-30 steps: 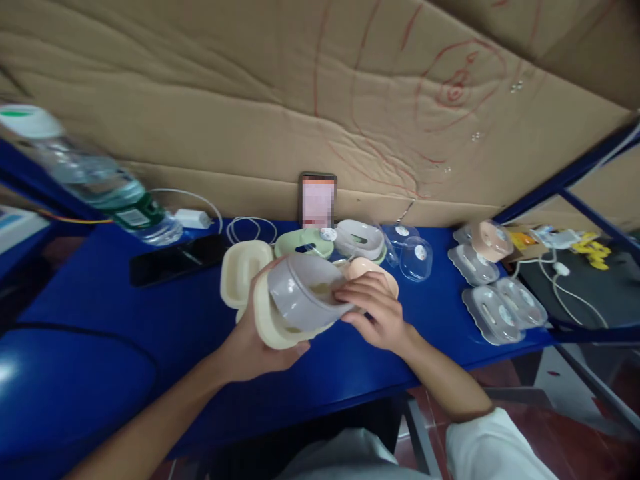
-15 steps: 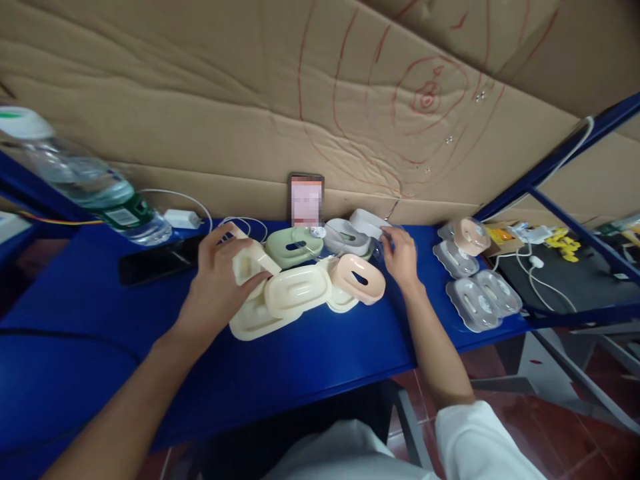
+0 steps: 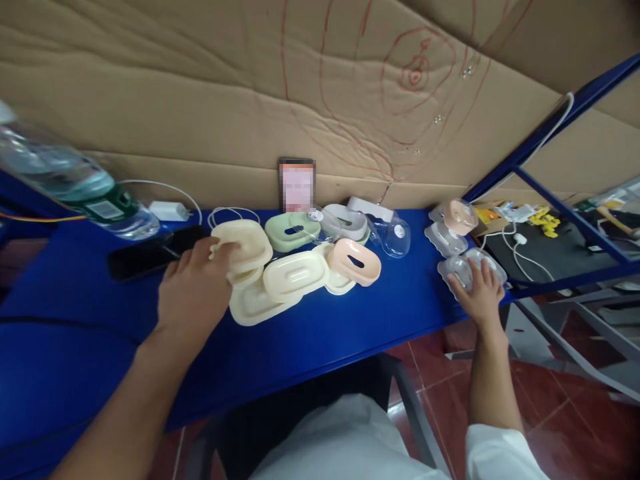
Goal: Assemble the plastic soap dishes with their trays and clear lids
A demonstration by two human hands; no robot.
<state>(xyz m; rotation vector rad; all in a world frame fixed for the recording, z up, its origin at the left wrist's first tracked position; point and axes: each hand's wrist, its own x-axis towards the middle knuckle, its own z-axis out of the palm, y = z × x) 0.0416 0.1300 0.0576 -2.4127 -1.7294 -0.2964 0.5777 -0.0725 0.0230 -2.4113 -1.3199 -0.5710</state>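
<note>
My left hand (image 3: 200, 283) is at the left edge of a cream soap dish part (image 3: 245, 241), fingers curled on its rim and thumb hidden. This part rests on other cream pieces, among them a cream tray (image 3: 265, 308) and an oval cream piece (image 3: 297, 275). A peach slotted soap dish (image 3: 353, 261) lies to their right, partly over another cream piece. At the right end of the table, my right hand (image 3: 480, 290) reaches over clear plastic covers (image 3: 453, 270), fingers spread and touching them.
Behind the cream pieces sit a green slotted dish (image 3: 285, 240), a grey one (image 3: 345, 217) and a clear cover (image 3: 396, 239). A phone (image 3: 297, 187) leans on the cardboard. A dark phone (image 3: 150, 257), charger (image 3: 170, 211) and water bottle (image 3: 95, 193) stand left. A peach piece (image 3: 457, 217) sits on covers.
My left hand has lowered the tilted cream part so that it lies flatter on the stack. My right hand has moved from beside the white box at the back to the clear covers at right.
</note>
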